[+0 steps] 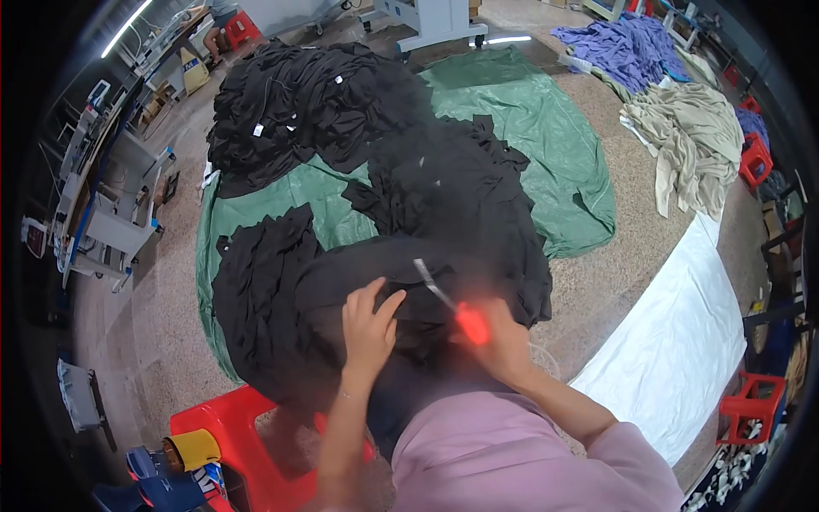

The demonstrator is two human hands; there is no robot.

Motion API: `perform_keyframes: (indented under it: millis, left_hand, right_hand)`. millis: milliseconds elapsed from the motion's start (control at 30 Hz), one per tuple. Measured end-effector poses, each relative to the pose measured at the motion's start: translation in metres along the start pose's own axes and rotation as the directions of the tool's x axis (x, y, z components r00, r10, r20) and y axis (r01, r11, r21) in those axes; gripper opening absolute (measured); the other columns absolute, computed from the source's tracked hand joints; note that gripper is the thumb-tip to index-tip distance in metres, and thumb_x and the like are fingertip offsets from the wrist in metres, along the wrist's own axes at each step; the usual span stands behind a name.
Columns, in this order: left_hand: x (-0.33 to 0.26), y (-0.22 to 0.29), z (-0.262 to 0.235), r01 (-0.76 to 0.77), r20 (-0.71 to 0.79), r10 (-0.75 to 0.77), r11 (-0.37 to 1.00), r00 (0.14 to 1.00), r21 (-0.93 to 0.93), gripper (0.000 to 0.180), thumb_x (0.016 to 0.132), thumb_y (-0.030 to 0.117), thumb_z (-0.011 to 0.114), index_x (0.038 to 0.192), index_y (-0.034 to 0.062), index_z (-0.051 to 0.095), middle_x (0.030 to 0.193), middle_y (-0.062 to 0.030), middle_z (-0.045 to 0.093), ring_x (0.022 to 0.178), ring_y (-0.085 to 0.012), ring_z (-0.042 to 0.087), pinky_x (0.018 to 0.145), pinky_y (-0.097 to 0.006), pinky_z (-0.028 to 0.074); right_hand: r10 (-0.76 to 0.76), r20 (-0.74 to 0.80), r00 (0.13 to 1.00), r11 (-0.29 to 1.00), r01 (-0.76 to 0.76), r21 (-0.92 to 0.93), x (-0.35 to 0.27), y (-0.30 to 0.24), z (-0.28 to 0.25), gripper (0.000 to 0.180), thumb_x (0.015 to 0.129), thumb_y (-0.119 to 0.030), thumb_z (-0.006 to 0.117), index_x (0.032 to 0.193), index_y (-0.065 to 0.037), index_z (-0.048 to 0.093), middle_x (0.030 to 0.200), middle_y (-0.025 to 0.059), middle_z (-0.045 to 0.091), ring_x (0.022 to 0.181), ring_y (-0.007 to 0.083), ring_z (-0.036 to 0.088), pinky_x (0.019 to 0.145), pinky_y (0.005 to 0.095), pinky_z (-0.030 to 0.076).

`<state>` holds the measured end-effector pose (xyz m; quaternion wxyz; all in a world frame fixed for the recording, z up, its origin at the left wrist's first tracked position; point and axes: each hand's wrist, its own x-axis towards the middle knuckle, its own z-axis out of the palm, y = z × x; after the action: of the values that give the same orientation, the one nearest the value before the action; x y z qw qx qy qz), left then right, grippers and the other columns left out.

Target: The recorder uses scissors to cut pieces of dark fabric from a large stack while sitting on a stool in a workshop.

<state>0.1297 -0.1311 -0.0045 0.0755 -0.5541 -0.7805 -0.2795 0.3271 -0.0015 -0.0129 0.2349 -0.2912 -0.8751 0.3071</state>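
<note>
- Under the left hand: black garment, draped over the lap, pressed flat by spread fingers; soft, light, limp — best pinched at an edge.
- Right hand: clenched on red-handled snips.
- Beyond: black fabric piles on green tarp.

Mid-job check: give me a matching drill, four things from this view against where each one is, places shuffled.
Things:
1. left hand
2. right hand
3. green tarp
4. white sheet

Places:
A. spread on the floor under the black piles
B. flat on the black garment
C. along the floor at the right
D. holding red-handled scissors

Pairs: 1-B, 2-D, 3-A, 4-C
</note>
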Motion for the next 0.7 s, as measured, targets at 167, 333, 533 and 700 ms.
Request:
perform_keyframes:
  millis: [167, 333, 533, 700]
  left_hand:
    - [0.027, -0.019, -0.012, 0.088, 0.144, -0.039, 0.932, 0.989, -0.351, 0.032, 0.073, 0.005, 0.071, 0.104, 0.0078, 0.067, 0.113, -0.0041, 0.064, 0.107, -0.0295, 0.054, 0.092, -0.039, 0.045]
    - [0.043, -0.039, -0.026, 0.037, 0.348, 0.061, 0.963, 0.936, -0.269, 0.019, 0.077, 0.023, 0.076, 0.089, 0.0086, 0.072, 0.117, -0.0033, 0.063, 0.119, -0.0269, 0.048, 0.101, -0.04, 0.035]
    - [0.074, -0.051, -0.008, -0.007, 0.426, 0.049, 0.995, 0.903, -0.1, 0.022, 0.076, 0.028, 0.077, 0.073, 0.0089, 0.066, 0.105, -0.0029, 0.059, 0.107, -0.0266, 0.052, 0.096, -0.04, 0.036]
    - [0.037, 0.013, 0.033, -0.054, -0.118, 0.074, 0.984, 0.99, 0.168, 0.006, 0.081, 0.009, 0.058, 0.086, 0.0083, 0.061, 0.092, -0.0085, 0.054, 0.08, -0.0271, 0.053, 0.067, -0.039, 0.041]
  right_hand:
    - [-0.115, -0.047, 0.992, 0.993, 0.116, 0.005, 0.033, 0.005, 0.038, 0.051, 0.071, -0.007, 0.072, 0.12, -0.012, 0.057, 0.114, 0.0099, 0.063, 0.088, 0.0343, 0.067, 0.07, 0.04, 0.055]
    - [-0.01, 0.517, 0.856, 0.692, -0.368, 0.621, 0.061, 0.021, -0.047, 0.039, 0.081, 0.002, 0.07, 0.119, -0.003, 0.061, 0.101, 0.0029, 0.066, 0.096, 0.0111, 0.059, 0.089, 0.0275, 0.047]
    - [0.091, 0.508, 0.856, 0.797, -0.369, 0.478, 0.064, 0.075, -0.029, 0.035, 0.079, -0.001, 0.072, 0.112, -0.002, 0.061, 0.098, 0.0064, 0.068, 0.094, 0.016, 0.064, 0.086, 0.0295, 0.049]
    - [0.356, 0.316, 0.879, 0.927, -0.376, 0.002, 0.053, 0.069, 0.021, 0.037, 0.081, -0.022, 0.069, 0.116, -0.014, 0.058, 0.096, 0.0217, 0.068, 0.095, 0.0439, 0.063, 0.08, 0.0499, 0.05]
